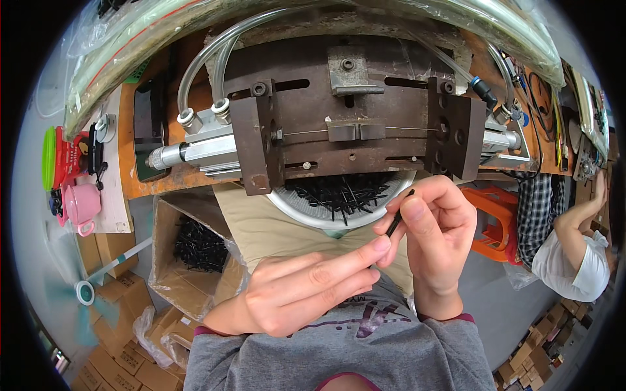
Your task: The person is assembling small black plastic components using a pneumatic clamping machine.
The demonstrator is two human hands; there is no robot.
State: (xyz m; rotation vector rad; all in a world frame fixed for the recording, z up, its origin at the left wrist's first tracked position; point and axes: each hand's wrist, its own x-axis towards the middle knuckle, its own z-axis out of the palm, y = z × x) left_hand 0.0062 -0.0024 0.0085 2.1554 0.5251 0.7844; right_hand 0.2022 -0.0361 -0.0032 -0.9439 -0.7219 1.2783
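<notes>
A thin black rod [393, 225] is held slanting in front of my chest, near the basin's front rim. My right hand [440, 225] pinches its upper part between thumb and forefinger. My left hand [303, 283] closes on the lower end, its fingers pressed together and hiding that end; its thumb is out of sight. Beyond my hands, a pale mesh basin [319, 218] rests at my lap with many similar black pieces [342, 195] in it. Over it stands a dark metal fixture [303, 107] with two small clamp blocks [357, 132] in the middle.
Silver air cylinders [212, 146] with clear hoses [218, 49] flank the fixture. Left of me, a lined carton [186, 277] holds more black pieces. A pink cup [83, 202] stands at far left. To the right are an orange stool [489, 218] and another person's arm [577, 225].
</notes>
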